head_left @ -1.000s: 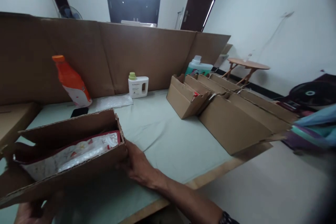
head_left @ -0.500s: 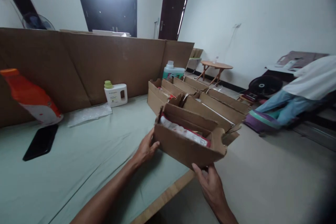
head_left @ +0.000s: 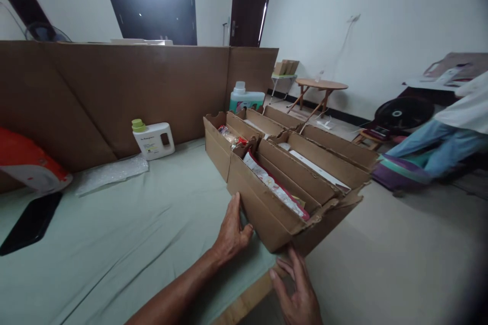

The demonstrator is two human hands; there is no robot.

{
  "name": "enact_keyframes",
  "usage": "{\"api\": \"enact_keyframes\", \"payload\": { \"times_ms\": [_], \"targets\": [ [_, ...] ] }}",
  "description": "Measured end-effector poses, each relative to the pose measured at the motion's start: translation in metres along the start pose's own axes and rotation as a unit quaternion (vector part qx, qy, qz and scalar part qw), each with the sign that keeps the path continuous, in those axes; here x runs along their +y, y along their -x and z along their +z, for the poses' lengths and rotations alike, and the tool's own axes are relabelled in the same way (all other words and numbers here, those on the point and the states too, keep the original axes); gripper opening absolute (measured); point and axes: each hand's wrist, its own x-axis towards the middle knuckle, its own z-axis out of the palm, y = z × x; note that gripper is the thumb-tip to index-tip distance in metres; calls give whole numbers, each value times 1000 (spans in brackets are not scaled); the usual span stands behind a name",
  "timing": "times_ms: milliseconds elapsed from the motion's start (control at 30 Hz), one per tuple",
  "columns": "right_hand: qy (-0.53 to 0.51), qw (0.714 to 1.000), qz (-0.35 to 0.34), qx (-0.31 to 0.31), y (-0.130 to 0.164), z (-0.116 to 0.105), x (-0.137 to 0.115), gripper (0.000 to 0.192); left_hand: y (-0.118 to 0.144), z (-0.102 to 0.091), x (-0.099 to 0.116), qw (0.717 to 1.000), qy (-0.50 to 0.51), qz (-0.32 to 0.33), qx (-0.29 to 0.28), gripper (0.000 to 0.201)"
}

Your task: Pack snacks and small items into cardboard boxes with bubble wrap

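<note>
Open-topped brown cardboard box (head_left: 257, 205) lowered beside adjacent brown cardboard boxes (head_left: 217, 150)

Since the preceding frame, the box has moved down and in against the adjacent boxes. It is located at the edge of the table covered in pale green cloth (head_left: 183, 223) and contains a red-and-white plastic packet (head_left: 272, 185). The left hand (head_left: 231, 233) lies against its long wall, fingers extended, thumb spread. The right hand (head_left: 299, 287) is at its near bottom corner; whether its fingers grip cannot be told.

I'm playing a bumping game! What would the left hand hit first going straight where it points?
The nearest cardboard box, probably: the left hand seems right against its side, though depth is unclear.
</note>
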Motion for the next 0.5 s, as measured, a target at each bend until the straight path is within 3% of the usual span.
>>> {"api": "enact_keyframes", "payload": {
  "times_ms": [133, 267, 400, 500],
  "targets": [
    [-45, 999, 11, -12, -7, 8, 1, 61, -16, -2, -4, 1000, 0, 11, -22, 100],
    [-69, 997, 32, 0, -10, 7, -2, 59, -4, -7, -3, 998, -16, 29, -56, 93],
    [-84, 995, 51, 8, -4, -1, -6, 53, 49, -18, 9, 986, -80, 83, -124, 74],
    [-38, 999, 5, 8, 5, -1, -10, 41, 105, -24, 14, 957, -173, 131, -191, 65]
  ]
}}
